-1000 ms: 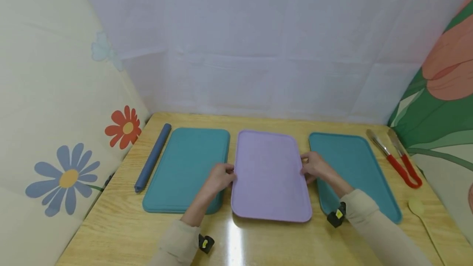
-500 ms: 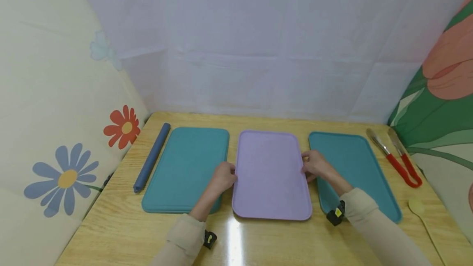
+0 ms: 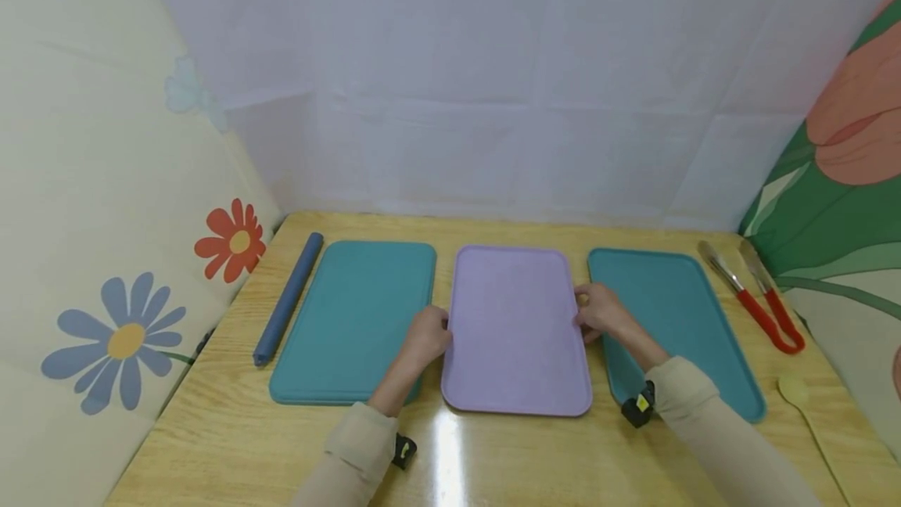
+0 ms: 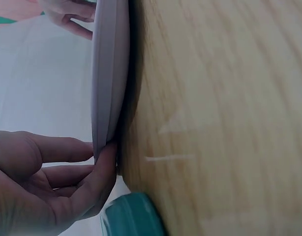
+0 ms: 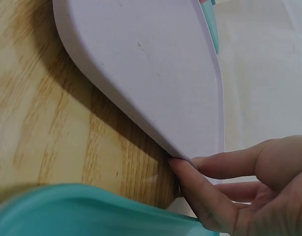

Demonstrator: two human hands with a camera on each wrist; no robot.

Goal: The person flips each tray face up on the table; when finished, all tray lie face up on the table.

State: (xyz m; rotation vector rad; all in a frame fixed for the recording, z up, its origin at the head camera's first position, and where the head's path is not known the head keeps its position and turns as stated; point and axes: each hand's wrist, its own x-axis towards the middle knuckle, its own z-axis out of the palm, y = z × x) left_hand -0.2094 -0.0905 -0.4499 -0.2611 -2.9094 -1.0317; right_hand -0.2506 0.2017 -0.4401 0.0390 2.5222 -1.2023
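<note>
Forearms (image 3: 392, 392) angled inward, left hand (image 3: 425, 336), right hand (image 3: 601, 311), both pinching purple tray (image 3: 517, 331)

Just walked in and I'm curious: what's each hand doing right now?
Left hand: holding the purple tray, pinching its left edge.
Right hand: holding the same tray, pinching its right edge.

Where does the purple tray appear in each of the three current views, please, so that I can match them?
Head: the purple tray lies below and slightly right of centre, between the left hand and right hand.
Left wrist: the purple tray shows edge-on, upper left of centre.
Right wrist: the purple tray fills the upper middle, its top face showing.
Shared landmark: the right hand, visible in all three.
</note>
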